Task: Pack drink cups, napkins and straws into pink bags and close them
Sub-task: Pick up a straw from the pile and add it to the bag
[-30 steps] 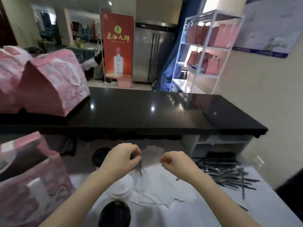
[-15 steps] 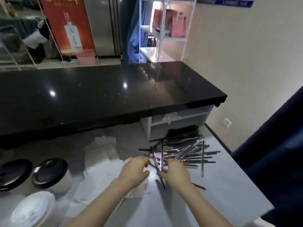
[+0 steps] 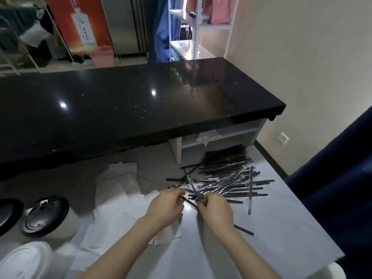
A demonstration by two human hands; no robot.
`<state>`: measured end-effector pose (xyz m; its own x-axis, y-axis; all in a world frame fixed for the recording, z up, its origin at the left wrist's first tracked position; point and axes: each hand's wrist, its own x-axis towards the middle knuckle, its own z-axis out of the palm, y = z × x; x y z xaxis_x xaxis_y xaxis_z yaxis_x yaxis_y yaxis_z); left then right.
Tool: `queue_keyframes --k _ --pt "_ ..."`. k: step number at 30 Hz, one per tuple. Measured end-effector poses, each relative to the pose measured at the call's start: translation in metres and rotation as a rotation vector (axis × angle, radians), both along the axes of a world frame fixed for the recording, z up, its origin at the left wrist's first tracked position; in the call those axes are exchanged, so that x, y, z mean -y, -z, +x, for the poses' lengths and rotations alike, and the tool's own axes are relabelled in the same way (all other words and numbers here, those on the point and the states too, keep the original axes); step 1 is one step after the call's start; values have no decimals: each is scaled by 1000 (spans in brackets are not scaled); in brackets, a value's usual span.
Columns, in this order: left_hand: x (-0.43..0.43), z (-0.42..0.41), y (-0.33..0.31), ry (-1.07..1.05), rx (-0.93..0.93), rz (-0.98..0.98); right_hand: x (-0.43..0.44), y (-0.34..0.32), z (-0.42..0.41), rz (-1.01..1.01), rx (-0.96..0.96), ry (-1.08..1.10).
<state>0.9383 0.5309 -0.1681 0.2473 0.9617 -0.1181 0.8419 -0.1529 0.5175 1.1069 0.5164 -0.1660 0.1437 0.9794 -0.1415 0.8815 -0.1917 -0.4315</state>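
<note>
The left hand [image 3: 164, 208] and right hand [image 3: 216, 210] each pinch straws [image 3: 225, 179] with curled fingers at the pile's near-left edge. Napkins [image 3: 120, 190] and lidded cups [image 3: 46, 216] lie left, still unpacked; bagging apparently remains.

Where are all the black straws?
Head view: the straws are piled on the right of the grey table, near the black counter end, right of the napkins.

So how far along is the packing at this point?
Nothing looks packed: lidded cups, napkins and the straws sit loose and unbagged on the worktop. In hand: left hand and right hand pinch straws from the pile. Left: bagging everything, then closing.
</note>
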Motion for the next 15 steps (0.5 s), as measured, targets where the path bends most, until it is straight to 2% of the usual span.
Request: queue_keyframes --k 5,9,15 --pt "1 -12 -21 -145 271 93 19 -13 23 47 -82 -91" --pt "6 -21 -46 -210 548 57 31 -30 21 99 -104 -257" --pt "27 -57 -67 -324 617 210 41 -49 -15 178 -132 -398"
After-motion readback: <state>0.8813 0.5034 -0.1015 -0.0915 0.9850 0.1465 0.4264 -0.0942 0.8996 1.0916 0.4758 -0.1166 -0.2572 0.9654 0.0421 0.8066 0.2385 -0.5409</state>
